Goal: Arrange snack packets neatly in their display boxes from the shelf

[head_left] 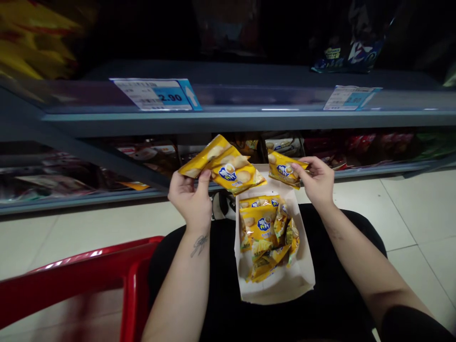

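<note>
My left hand point(192, 199) is closed on yellow snack packets point(233, 171), gripped by their left end, with at least two overlapping. One more yellow snack packet point(285, 169) is pinched between the thumb and fingers of my right hand point(315, 180). Both hands are raised over the far end of an open white cardboard box point(281, 289), which rests on my lap. Inside the box lie several yellow packets point(263, 223) of the same kind, some upright at the far end and others tipped over each other.
A shelf point(228, 123) with price tags point(160, 95) crosses ahead, bagged goods above it. Boxes and packets fill the low shelf point(285, 145) beneath. A red plastic basket or stool point(131, 275) stands at my left. My shoe point(223, 205) rests on the tiled floor point(402, 213).
</note>
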`<state>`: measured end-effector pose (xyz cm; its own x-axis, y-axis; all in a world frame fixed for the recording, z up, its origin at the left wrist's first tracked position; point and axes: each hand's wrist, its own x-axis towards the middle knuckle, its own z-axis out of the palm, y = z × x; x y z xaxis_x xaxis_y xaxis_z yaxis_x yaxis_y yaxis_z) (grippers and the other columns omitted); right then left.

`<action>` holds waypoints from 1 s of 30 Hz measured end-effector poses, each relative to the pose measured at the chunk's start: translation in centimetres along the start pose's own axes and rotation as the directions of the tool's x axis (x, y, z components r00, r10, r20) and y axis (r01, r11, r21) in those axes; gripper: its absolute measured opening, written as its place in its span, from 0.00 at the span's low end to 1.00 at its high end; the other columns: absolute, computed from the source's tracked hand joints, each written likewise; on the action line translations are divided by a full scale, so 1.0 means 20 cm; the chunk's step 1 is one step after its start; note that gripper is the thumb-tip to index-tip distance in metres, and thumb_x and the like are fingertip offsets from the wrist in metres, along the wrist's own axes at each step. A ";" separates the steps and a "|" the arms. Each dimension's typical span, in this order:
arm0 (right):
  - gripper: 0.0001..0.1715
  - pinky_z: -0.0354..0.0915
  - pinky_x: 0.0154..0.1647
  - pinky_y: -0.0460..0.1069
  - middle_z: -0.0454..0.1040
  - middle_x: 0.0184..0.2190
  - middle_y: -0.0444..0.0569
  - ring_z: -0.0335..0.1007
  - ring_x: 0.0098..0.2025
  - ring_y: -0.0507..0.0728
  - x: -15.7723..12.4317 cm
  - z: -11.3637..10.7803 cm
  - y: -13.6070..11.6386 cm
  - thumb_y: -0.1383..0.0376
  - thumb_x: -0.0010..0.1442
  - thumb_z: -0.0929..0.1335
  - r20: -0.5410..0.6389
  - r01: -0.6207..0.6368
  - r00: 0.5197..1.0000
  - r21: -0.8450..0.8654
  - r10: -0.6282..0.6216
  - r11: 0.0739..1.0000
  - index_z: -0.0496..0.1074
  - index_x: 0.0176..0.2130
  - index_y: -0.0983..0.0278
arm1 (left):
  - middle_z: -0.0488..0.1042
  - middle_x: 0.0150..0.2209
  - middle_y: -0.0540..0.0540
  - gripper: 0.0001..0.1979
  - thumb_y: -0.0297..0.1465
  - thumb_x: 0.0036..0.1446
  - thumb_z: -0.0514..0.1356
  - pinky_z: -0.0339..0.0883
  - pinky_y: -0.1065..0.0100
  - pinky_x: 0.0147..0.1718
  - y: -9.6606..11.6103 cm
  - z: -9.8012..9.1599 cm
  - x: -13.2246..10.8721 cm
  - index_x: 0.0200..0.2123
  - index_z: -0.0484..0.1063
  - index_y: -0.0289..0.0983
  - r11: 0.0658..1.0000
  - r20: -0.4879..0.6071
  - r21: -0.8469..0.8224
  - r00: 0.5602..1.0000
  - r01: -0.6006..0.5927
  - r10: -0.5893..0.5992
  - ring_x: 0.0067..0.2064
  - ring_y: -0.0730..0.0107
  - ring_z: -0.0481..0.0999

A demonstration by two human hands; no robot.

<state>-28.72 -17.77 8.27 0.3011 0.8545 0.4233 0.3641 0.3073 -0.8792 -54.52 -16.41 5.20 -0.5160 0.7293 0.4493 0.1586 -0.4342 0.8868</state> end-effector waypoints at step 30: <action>0.06 0.68 0.35 0.47 0.77 0.31 0.44 0.73 0.34 0.52 -0.04 0.04 0.02 0.62 0.57 0.72 0.210 0.016 0.977 0.053 -0.027 0.998 0.76 0.33 0.62 | 0.77 0.49 0.41 0.02 0.28 0.58 0.60 0.71 0.60 0.49 0.06 0.03 -0.07 0.36 0.69 0.38 0.993 0.559 -0.108 0.829 0.046 0.022 0.53 0.60 0.75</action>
<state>-29.48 -17.90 7.40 0.0992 0.9148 0.3915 0.3216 0.3428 -0.8826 -53.05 -17.61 5.76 0.0465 0.8905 0.4527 0.0427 -0.4545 0.8897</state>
